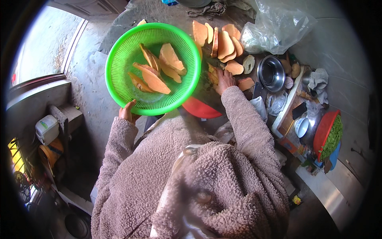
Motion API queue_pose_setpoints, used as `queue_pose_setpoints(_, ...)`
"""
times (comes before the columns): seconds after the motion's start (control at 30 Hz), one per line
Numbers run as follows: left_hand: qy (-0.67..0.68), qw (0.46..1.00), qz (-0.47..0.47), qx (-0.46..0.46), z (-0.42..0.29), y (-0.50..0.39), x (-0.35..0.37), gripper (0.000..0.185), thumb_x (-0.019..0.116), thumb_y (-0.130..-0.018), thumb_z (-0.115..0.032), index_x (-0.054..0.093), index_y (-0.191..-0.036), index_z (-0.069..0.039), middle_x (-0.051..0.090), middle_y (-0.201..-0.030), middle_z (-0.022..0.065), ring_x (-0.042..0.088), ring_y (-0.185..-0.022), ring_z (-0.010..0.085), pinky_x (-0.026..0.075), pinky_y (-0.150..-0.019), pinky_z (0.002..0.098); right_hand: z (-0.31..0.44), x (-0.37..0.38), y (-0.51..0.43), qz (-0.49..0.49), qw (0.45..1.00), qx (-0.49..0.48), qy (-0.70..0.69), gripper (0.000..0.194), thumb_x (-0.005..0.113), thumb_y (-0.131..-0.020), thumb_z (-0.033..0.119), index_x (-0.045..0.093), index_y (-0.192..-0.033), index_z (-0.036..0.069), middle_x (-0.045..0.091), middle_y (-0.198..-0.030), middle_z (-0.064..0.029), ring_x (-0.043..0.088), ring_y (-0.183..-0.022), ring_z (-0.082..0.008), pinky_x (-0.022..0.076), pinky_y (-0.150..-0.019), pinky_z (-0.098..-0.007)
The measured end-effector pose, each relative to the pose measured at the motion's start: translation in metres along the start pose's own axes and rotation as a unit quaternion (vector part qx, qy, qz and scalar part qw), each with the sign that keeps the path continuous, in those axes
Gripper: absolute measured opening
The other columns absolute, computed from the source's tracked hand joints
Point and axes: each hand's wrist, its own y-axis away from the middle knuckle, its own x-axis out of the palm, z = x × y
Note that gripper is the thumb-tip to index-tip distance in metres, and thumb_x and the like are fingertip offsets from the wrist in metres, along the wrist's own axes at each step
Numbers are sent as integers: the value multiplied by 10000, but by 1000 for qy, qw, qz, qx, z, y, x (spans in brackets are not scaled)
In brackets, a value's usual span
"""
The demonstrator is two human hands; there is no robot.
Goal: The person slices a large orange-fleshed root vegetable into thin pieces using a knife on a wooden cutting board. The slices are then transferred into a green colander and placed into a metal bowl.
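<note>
My left hand (127,111) grips the near-left rim of a bright green plastic colander (197,67), its thumb over the edge. Several thick pumpkin slices (150,78) with orange flesh lie in the colander. To the right, my right hand (225,81) reaches down to the worktop with its fingers around a yellowish pumpkin piece (212,73); part of the grip is hidden. Beyond that hand more cut pumpkin slices (226,45) lean on one another in a loose row. A single cut piece (246,84) rests just right of my wrist.
A red plastic basin (202,108) shows partly beneath the colander. Stacked steel bowls (272,74) stand right of the slices, near a clear plastic bag (277,30). Farther right are a white bowl (301,127) and a red basin of chopped greens (332,137). A dark cloth (207,10) lies at the back.
</note>
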Motion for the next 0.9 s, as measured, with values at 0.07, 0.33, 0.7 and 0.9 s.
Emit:
queue_pose_setpoints(0.07,4,1000,0,-6,1,1,2,430,560,-865,-189,455,-1231,10,598,-1125,165,627,-956,311,531,-821,439,2,-1,-2,1,1000,1,1,687,816,-607,271,456,-1152,60,478,-1138,-164,474,-1102,-352,438,-899,-461)
queue_pose_setpoints(0.33,21,1000,-18,3,7,-8,1,416,596,-845,-186,475,-1188,16,621,-1040,176,656,-872,323,567,-760,450,-12,-8,-10,-73,975,61,-202,640,814,-567,264,512,-1072,12,625,-943,-194,610,-893,-359,487,-790,-425)
queue_pose_setpoints(0.7,-3,1000,-16,-9,5,-5,6,408,574,-871,-214,485,-1205,2,618,-1100,153,637,-935,304,528,-822,455,13,-32,6,-12,476,79,-876,441,678,-749,212,553,-1123,13,601,-1014,-53,578,-941,-162,460,-871,-317)
queue_pose_setpoints(0.9,1,1000,-15,-13,-2,3,11,430,571,-868,-180,448,-1225,25,600,-1113,186,633,-940,323,535,-808,452,57,-116,1,40,639,-89,-763,754,710,-803,375,362,-1321,-48,563,-1125,-90,525,-1058,-162,388,-955,-298)
